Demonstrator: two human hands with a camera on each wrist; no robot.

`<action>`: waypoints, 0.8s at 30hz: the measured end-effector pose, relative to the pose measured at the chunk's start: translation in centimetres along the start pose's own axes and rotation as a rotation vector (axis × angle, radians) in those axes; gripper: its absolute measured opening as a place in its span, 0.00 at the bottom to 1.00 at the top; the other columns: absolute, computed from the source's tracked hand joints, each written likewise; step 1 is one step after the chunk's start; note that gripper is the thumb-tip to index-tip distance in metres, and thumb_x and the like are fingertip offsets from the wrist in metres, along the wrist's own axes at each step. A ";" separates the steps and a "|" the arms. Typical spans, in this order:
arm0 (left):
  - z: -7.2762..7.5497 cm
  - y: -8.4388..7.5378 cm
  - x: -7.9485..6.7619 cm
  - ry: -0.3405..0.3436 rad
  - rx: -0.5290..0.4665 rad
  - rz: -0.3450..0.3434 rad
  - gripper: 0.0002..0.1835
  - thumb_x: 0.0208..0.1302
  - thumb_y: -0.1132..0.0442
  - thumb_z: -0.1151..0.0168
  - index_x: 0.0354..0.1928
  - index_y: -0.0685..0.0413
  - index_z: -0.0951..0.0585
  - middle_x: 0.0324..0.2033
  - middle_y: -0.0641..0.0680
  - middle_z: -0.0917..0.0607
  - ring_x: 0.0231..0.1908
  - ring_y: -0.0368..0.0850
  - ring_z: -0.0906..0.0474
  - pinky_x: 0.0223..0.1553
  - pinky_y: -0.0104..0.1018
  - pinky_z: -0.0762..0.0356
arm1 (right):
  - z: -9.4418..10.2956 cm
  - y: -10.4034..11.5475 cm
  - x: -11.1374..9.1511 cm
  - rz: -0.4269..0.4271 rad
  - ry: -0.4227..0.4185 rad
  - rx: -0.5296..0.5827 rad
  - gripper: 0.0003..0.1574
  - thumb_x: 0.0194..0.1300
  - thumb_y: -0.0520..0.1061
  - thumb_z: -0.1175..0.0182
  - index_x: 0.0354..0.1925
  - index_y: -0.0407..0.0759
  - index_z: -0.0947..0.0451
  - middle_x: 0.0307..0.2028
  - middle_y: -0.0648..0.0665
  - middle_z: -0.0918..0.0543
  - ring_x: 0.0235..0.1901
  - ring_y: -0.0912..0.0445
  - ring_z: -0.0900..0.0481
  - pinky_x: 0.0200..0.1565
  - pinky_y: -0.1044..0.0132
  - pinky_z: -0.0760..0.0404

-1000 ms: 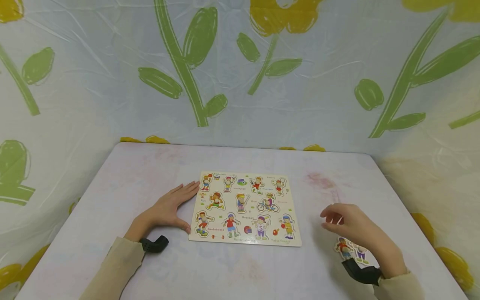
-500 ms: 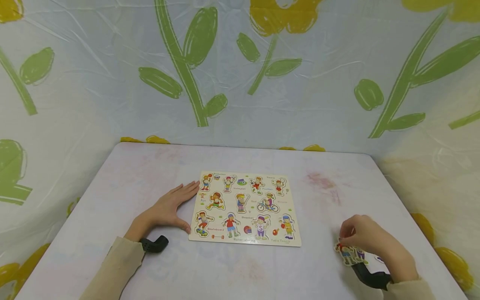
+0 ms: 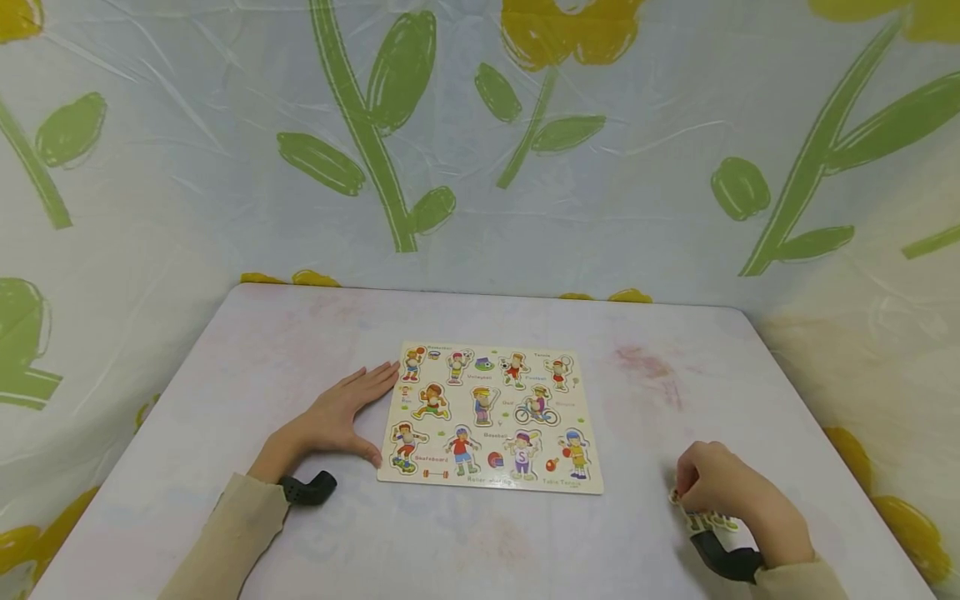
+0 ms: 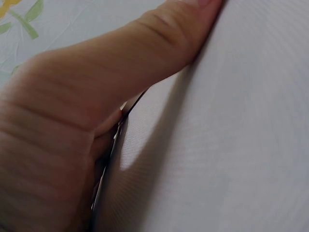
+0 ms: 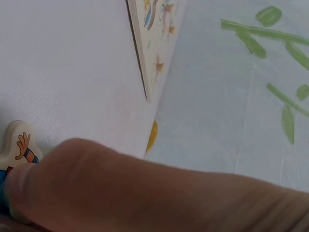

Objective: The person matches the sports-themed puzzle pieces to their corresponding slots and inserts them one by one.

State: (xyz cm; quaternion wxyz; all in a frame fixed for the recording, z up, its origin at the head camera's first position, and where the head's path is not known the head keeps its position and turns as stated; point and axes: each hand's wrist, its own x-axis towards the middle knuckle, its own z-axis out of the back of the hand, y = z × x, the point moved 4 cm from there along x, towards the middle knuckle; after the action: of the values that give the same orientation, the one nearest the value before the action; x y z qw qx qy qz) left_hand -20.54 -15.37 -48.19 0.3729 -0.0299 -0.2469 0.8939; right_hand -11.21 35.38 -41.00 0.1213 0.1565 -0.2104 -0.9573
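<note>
On the table lies a wooden puzzle board (image 3: pixel 461 412) with printed children playing sports. My left hand (image 3: pixel 341 421) rests beside it, fingers extended to its left edge and the thumb at the lower left corner. The left wrist view shows that thumb (image 4: pixel 130 63) stretched out close over the table. To the right of the board, my right hand (image 3: pixel 723 483) is low over loose flat puzzle pieces (image 3: pixel 703 522), partly hidden beneath it. In the right wrist view my thumb presses on a wooden figure piece (image 5: pixel 20 142) held in a pinch; an orange painted hand shows at its end.
The white table (image 3: pixel 495 550) has faint pink stains. Behind it and at both sides hangs a pale cloth (image 3: pixel 600 217) with green leaves and yellow flowers. A black wrist mount (image 3: pixel 309 490) sits on the left wrist, another black mount (image 3: pixel 723 557) on the right.
My right hand has moved right and down from above the table onto the loose pieces, and its fingers have closed on one. The left hand and the board have stayed put.
</note>
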 end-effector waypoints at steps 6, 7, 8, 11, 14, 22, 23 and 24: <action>0.0 0.2 0.0 -0.003 0.005 -0.008 0.72 0.35 0.23 0.29 0.77 0.57 0.46 0.77 0.54 0.47 0.76 0.54 0.54 0.74 0.54 0.55 | 0.0 0.1 0.0 -0.009 0.008 0.008 0.11 0.36 0.31 0.33 0.16 0.46 0.23 0.17 0.53 0.27 0.19 0.61 0.32 0.20 0.68 0.30; 0.0 0.2 -0.1 -0.003 0.005 -0.006 0.72 0.35 0.23 0.29 0.77 0.57 0.46 0.77 0.54 0.47 0.76 0.54 0.54 0.74 0.54 0.55 | 0.0 0.1 0.0 -0.008 0.009 0.012 0.11 0.37 0.32 0.33 0.16 0.46 0.23 0.18 0.53 0.27 0.19 0.61 0.32 0.20 0.68 0.30; 0.0 0.3 -0.1 -0.003 0.004 -0.005 0.72 0.35 0.23 0.29 0.77 0.57 0.46 0.77 0.53 0.47 0.76 0.53 0.54 0.74 0.54 0.55 | 0.1 0.1 0.0 -0.005 0.013 0.018 0.11 0.37 0.32 0.33 0.16 0.45 0.23 0.18 0.53 0.26 0.19 0.61 0.32 0.20 0.68 0.30; 0.0 0.3 -0.1 -0.001 0.001 -0.002 0.72 0.35 0.23 0.29 0.77 0.57 0.46 0.77 0.53 0.47 0.76 0.53 0.54 0.74 0.53 0.55 | 0.1 -0.1 0.0 -0.006 0.032 0.043 0.10 0.39 0.32 0.33 0.17 0.45 0.22 0.19 0.53 0.26 0.20 0.61 0.31 0.21 0.68 0.29; 0.0 0.2 -0.2 -0.001 -0.001 -0.001 0.72 0.35 0.24 0.29 0.77 0.57 0.46 0.77 0.54 0.47 0.76 0.54 0.54 0.74 0.54 0.55 | 0.1 -0.3 0.1 -0.014 0.053 0.060 0.09 0.40 0.32 0.34 0.18 0.45 0.22 0.19 0.52 0.26 0.20 0.60 0.31 0.21 0.68 0.28; 0.2 -0.1 0.0 -0.006 0.003 0.001 0.72 0.35 0.24 0.28 0.77 0.57 0.45 0.77 0.55 0.47 0.76 0.55 0.53 0.74 0.55 0.55 | 0.6 -0.1 0.3 -0.013 0.055 0.070 0.07 0.41 0.34 0.33 0.19 0.43 0.22 0.20 0.52 0.26 0.20 0.60 0.30 0.21 0.68 0.28; 0.2 -0.1 0.0 -0.006 0.004 0.001 0.72 0.35 0.24 0.28 0.77 0.57 0.45 0.77 0.55 0.47 0.76 0.55 0.53 0.74 0.55 0.55 | 0.6 0.0 0.4 -0.005 0.049 0.066 0.07 0.41 0.34 0.33 0.19 0.43 0.22 0.20 0.52 0.26 0.21 0.60 0.30 0.21 0.68 0.28; 0.3 -0.2 0.0 -0.006 0.004 0.000 0.72 0.34 0.24 0.28 0.77 0.57 0.45 0.77 0.55 0.47 0.76 0.55 0.53 0.74 0.55 0.54 | 0.7 0.1 0.5 0.003 0.044 0.060 0.07 0.41 0.34 0.33 0.19 0.43 0.22 0.20 0.52 0.26 0.21 0.61 0.31 0.22 0.68 0.28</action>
State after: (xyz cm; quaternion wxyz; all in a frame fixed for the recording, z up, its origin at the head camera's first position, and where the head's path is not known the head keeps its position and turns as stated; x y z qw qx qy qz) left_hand -20.49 -15.39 -47.90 0.3723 -0.0266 -0.2461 0.8945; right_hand -11.91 35.40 -40.50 0.1225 0.1807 -0.2365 -0.9468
